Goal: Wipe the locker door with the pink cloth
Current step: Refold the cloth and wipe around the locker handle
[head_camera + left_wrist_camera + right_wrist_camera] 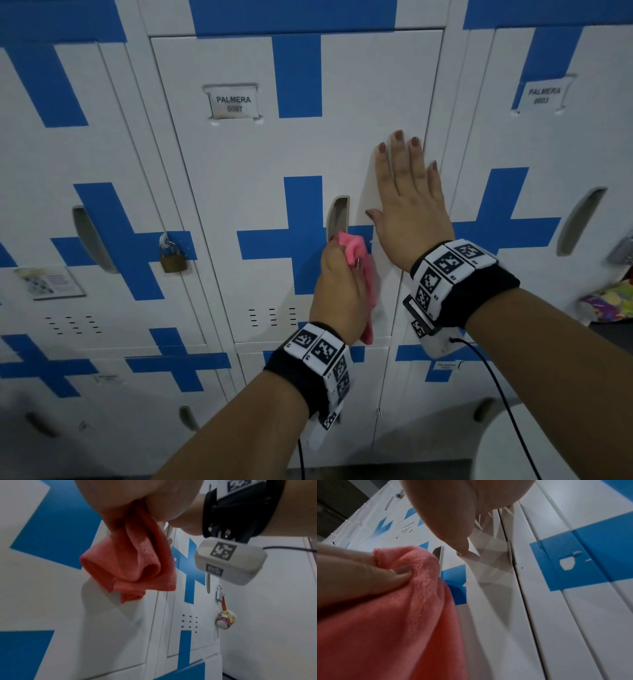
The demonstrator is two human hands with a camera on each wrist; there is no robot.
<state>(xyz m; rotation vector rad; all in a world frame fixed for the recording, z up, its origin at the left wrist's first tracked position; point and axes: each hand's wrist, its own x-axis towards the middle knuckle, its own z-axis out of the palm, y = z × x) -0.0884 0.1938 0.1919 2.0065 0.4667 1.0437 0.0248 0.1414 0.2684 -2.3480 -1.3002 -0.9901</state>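
While left hand (pixel 337 287) grips, pink cloth (pixel 368 298) dangles below.

Soft, even indoor light falls across the white locker door (pixel 239 192), dimming toward the lower corners of the head view, where wide-angle distortion bows the locker lines. The right hand (pixel 409 202) casts several faint overlapping shadows on the panel, fanning out in the right wrist view. The pink cloth (pixel 406 622) fills that frame's lower left, close and soft, darkening to red in shade. In the left wrist view, the left hand (pixel 130 493) is a blurred, shadowed mass.
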